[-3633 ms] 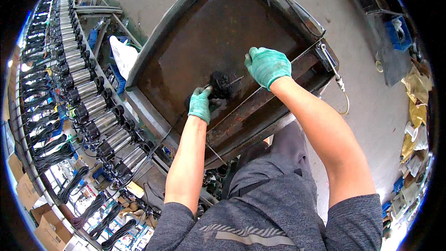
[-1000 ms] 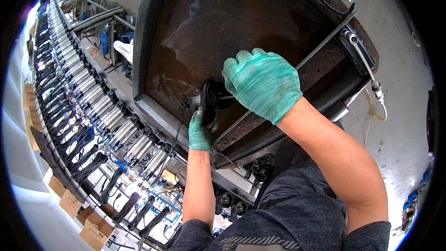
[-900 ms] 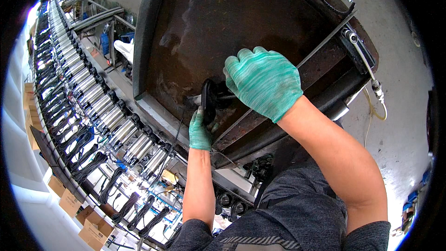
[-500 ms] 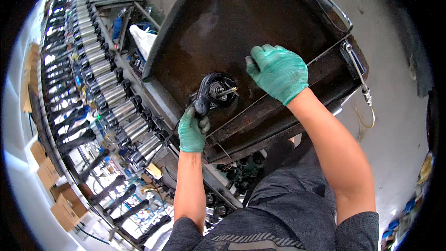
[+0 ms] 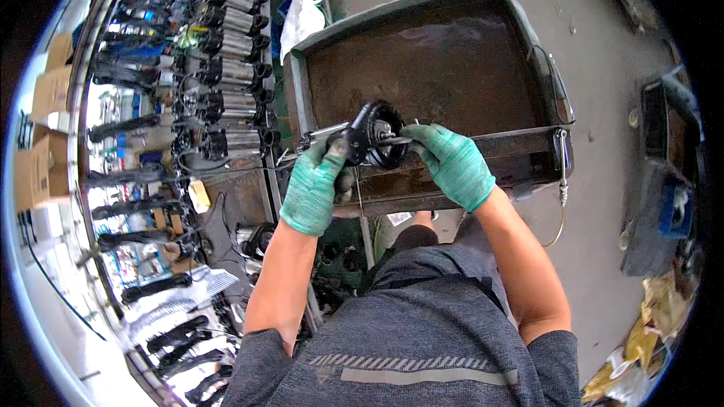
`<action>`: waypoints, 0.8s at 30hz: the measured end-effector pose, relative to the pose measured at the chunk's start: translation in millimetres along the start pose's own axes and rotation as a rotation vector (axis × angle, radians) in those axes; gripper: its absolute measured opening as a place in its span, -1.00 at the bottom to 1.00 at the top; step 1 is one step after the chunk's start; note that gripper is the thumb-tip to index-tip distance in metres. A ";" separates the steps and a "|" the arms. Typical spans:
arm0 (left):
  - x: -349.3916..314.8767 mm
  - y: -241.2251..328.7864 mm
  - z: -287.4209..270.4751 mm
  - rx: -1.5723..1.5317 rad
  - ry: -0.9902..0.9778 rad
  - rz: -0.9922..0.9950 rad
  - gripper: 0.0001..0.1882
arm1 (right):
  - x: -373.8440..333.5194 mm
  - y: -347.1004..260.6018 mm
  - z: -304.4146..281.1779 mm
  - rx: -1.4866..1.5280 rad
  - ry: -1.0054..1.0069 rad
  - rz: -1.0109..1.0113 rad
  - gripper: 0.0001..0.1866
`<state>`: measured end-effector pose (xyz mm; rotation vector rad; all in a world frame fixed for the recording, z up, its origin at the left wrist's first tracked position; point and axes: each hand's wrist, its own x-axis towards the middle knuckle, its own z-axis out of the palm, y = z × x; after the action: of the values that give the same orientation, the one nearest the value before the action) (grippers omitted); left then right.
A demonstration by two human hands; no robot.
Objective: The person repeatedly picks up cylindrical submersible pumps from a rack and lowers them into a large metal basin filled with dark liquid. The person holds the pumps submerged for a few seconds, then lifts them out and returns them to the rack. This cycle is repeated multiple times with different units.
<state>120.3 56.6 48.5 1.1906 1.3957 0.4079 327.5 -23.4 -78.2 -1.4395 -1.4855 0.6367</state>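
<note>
A black machine part (image 5: 363, 133) with a round, open housing is held up over the near side of a large, dark tank (image 5: 296, 94). My left hand (image 5: 311, 190), in a green glove, is closed round the part's narrower left side, thumb on top. My right hand (image 5: 458, 167), also gloved in green, is at the housing's open face. Its fingers pinch a short metal rod (image 5: 394, 140) that sticks out from the housing's middle; the fingertips are partly hidden. A silver bar (image 5: 326, 133) shows just left of the part.
Rows of silver cylinders with black ends (image 5: 230, 102) line the bench on the left. Cardboard boxes (image 5: 36, 169) stand beyond them. A thin hose with a metal fitting (image 5: 562, 181) hangs at the tank's right edge. On the far right stands a dark bin (image 5: 654, 215).
My right hand has come down and left to the part's middle. My left hand still holds the part, now turned more sideways and lifted. The view has swung round.
</note>
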 end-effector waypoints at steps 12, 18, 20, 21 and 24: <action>-17.5 -84.4 52.6 -0.168 -0.177 -0.172 -0.65 | -103.9 60.4 23.3 0.204 -0.048 0.246 -0.73; -15.8 -113.0 80.8 -0.127 -0.176 -0.154 -0.65 | -132.0 81.4 20.1 0.359 -0.156 0.510 -0.74; -15.0 -116.8 77.6 -0.199 -0.206 -0.195 -0.64 | -129.9 74.0 16.1 0.405 -0.180 0.597 -0.73; -14.8 -114.7 74.5 -0.232 -0.224 -0.211 -0.64 | -128.6 71.8 13.0 0.428 -0.195 0.629 -0.72; -13.0 -134.4 42.5 -0.138 -0.213 -0.066 -0.55 | -128.3 73.9 8.4 0.432 -0.214 0.695 -0.71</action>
<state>100.5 -26.7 -64.3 1.0412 1.1996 0.3157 338.0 -131.0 -179.7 -1.5542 -0.8826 1.4753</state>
